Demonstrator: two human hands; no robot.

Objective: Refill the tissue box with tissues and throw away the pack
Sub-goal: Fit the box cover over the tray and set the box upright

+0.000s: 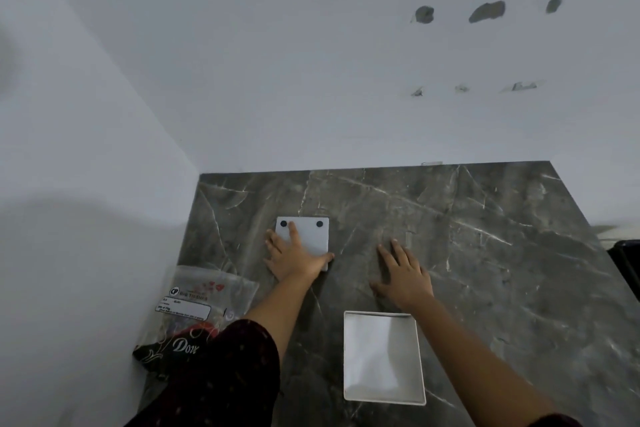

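Nearest the camera, low in the frame right of centre, the open white square tissue box point(383, 357) sits mouth-up and empty on the dark grey veined marble counter point(502, 253); it looks light and rigid, best held by its thin rim walls. At lower left lies the crumpled clear plastic tissue pack with red and black print point(194, 308), soft, slippery and likely light, easiest pinched at a loose edge. Farther up, the right hand point(403, 276) rests flat on bare stone, fingers spread, holding nothing. The left hand point(294, 253) presses with splayed fingers on the flat white square lid with two black dots point(313, 236), probably stiff, liftable by an edge. Beyond, plain white walls point(311, 62) meet in a corner, with patched marks at upper right.
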